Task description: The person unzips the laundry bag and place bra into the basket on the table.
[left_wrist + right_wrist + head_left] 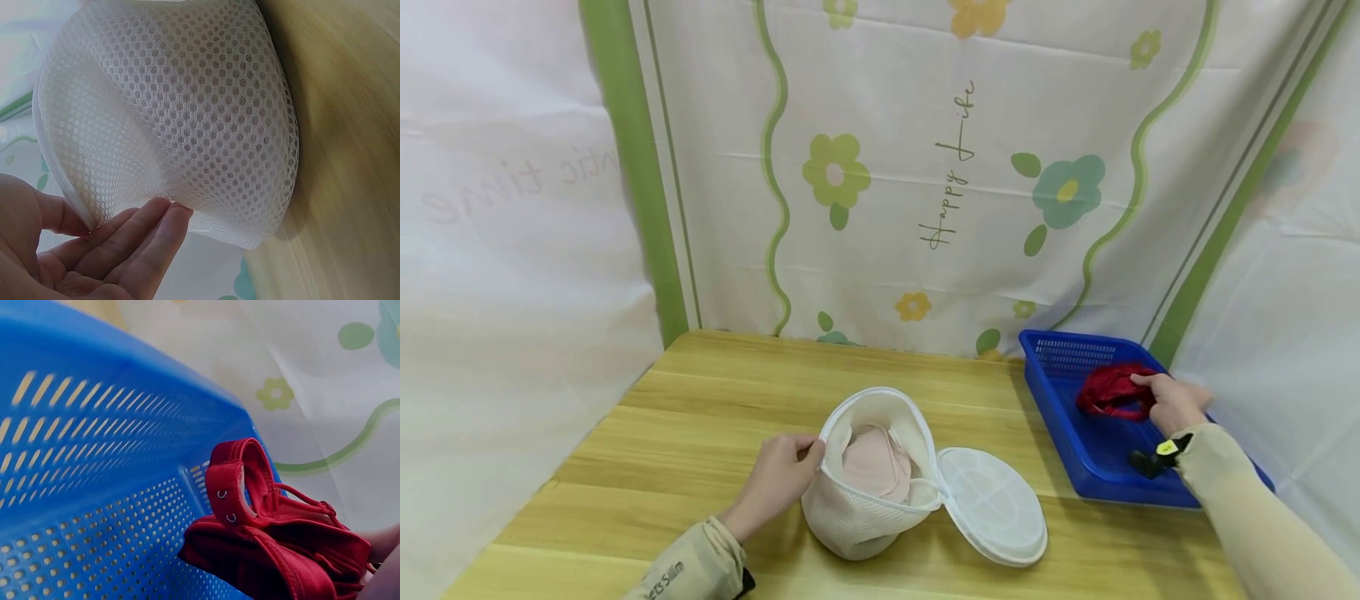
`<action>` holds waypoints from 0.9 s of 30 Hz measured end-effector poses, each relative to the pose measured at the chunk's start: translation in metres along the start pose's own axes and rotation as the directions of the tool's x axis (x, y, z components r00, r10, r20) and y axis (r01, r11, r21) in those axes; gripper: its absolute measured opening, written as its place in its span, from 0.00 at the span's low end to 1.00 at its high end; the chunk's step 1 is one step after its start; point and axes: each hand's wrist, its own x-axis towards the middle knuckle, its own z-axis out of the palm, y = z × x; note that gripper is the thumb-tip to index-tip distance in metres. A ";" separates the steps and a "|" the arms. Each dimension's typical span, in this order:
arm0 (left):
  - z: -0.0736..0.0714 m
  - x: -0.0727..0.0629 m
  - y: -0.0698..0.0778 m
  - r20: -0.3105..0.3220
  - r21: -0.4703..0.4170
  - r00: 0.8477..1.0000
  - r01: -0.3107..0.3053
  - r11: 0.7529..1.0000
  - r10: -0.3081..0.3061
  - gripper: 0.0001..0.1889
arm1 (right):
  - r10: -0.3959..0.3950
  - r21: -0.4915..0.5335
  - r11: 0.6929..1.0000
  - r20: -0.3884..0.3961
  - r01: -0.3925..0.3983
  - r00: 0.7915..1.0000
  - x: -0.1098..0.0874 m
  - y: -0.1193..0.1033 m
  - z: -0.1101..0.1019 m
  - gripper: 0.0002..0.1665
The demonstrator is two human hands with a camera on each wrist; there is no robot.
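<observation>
A white mesh laundry bag (859, 527) stands on the table with its round top unzipped. My left hand (777, 477) pinches its rim at the left side; in the left wrist view the thumb and fingers (156, 240) are at the mesh edge. Inside the bag lies a pale pink padded garment (871, 463), probably a bra. The bag's round lid (994, 505) lies folded out to the right, joined at the rim. Over the blue basket, my right hand (1176, 403) grips a red bra (1108, 389); its band with metal hooks (226, 495) shows in the right wrist view.
The blue plastic basket (1052, 425), with perforated walls, stands at the table's right side. The wooden table (715, 400) extends left of and behind the bag. Printed white curtains (895, 167) hang close behind and along both sides.
</observation>
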 end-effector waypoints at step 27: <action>0.001 0.002 0.004 0.008 0.019 1.000 -0.014 1.000 0.014 0.18 | -0.132 -0.676 0.675 0.281 0.294 0.951 -0.004 -0.003 0.006 0.14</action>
